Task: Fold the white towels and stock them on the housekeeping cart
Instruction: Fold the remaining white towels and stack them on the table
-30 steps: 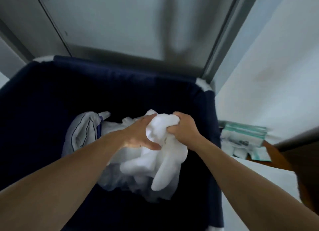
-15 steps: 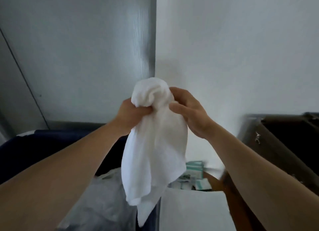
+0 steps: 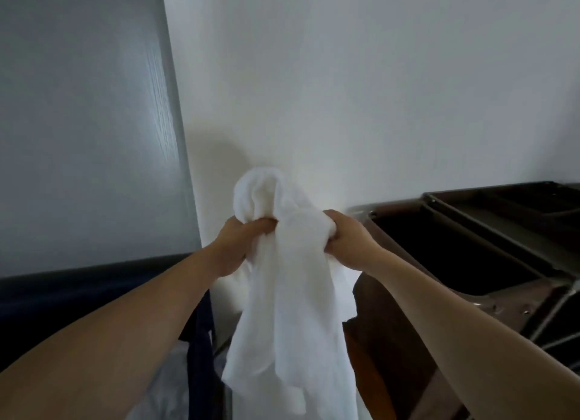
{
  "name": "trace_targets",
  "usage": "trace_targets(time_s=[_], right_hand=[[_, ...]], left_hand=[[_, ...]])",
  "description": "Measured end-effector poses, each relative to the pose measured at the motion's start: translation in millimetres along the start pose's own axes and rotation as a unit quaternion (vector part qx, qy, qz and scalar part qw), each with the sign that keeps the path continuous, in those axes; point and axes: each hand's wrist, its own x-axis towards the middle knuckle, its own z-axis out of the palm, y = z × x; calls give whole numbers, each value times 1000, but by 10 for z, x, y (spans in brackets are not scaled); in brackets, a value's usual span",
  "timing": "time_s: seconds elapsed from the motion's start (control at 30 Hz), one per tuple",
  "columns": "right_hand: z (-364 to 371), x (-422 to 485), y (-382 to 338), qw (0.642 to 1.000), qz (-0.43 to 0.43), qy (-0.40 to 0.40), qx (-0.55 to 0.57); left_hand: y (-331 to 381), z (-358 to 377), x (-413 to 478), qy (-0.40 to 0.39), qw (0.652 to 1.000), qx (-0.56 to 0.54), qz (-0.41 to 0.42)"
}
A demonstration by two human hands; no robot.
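Between left hand (image 3: 233,247) and right hand (image 3: 348,240), grips clenched on it: crumpled, drooping white towel (image 3: 292,310).

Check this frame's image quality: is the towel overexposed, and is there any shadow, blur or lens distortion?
Head view: the white towel is nearly blown out, folds faint against the bright wall; head view: a soft shadow lies on that wall above the left hand; head view: the door edge bows, a wide-angle effect; head view: the cart bins are dark, detail lost; overall slightly soft.
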Motion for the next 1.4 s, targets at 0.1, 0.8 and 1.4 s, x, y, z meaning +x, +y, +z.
trace_targets(time_s=[0.1, 0.8, 1.4], right_hand=[[-19, -80, 91, 999, 21, -6, -44], [-229, -228, 550, 989, 119, -68, 61], [-307, -10, 182, 987, -45, 14, 154]], left_hand=[[-381, -19, 5, -57, 978, 182, -88], [371, 654, -78, -33, 996, 87, 14], [-43, 996, -243, -32, 887, 453, 86]])
